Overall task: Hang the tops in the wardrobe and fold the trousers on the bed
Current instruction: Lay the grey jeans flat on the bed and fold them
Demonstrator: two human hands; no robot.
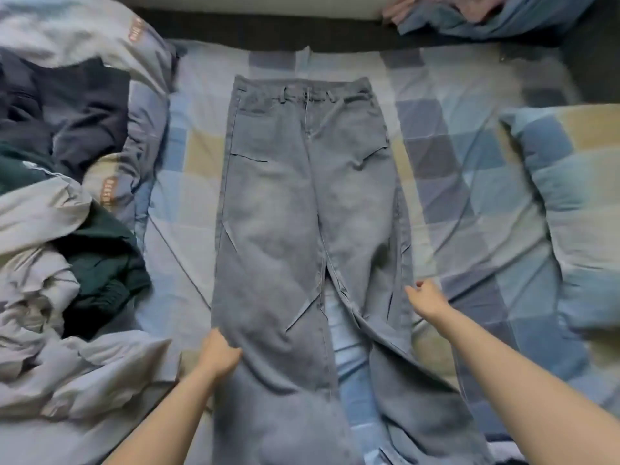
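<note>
You get soft, even, fairly dim light with no glare and only faint shadows in the fabric folds. Blur smears the whole frame, and its edges bow from wide-angle distortion.

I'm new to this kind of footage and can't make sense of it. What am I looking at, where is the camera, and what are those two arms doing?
There is no machine here: a person wears a wide-angle camera on their head, looking down at their own arms, so this is the one head view. A pair of grey-blue jeans lies spread flat on a bed with a checked sheet, waistband at the far end. The left hand grips the outer edge of one leg; the right hand pinches the outer edge of the other leg. On the left lies a rumpled grey duvet with dark clothes piled on it. On the right is a checked pillow. More bedding lies at the far right.
</note>
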